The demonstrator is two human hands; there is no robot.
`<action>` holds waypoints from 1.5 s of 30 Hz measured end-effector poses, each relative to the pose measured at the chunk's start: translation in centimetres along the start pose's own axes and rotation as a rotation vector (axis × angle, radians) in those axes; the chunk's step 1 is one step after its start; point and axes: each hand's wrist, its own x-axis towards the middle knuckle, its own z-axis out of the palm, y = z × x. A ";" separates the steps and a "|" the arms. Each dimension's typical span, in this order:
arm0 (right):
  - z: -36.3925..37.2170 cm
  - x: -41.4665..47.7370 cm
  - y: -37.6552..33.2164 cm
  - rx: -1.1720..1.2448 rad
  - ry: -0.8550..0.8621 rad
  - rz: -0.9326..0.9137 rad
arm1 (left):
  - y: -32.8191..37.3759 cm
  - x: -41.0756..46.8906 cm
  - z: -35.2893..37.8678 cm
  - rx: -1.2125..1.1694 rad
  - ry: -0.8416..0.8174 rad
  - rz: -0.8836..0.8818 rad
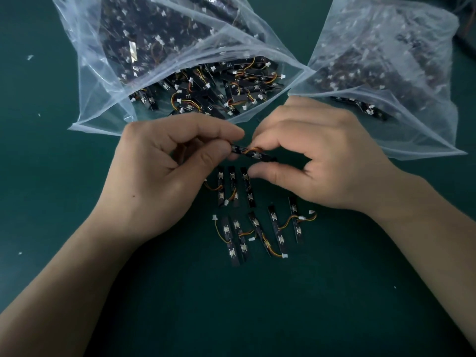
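A small black circuit strip (255, 154) with an orange wire hangs above the green table between both hands. My left hand (164, 173) pinches its left end with thumb and forefinger. My right hand (319, 161) pinches the strip near the wire from the right. Below the hands, several more black strips (257, 228) with white connectors and orange-yellow wires lie in two rough rows on the table. An open clear plastic bag (164, 55) full of the same strips lies beyond the hands, its mouth facing me.
A second clear bag (386, 73) of strips lies at the right, its corner near my right hand. Small white scraps (30, 57) dot the green mat (231, 305) at the left. A dark object sits at the top right corner.
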 end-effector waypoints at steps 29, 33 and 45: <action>-0.2 0.2 0.3 -0.066 0.092 -0.078 | -0.8 0.2 -0.2 -0.184 -0.030 -0.087; -0.4 0.1 0.4 -0.023 0.056 -0.066 | -0.8 0.4 -0.2 -0.148 -0.012 -0.132; -0.5 0.2 -0.2 0.064 -0.043 0.020 | -0.5 0.3 -0.2 -0.126 -0.027 -0.141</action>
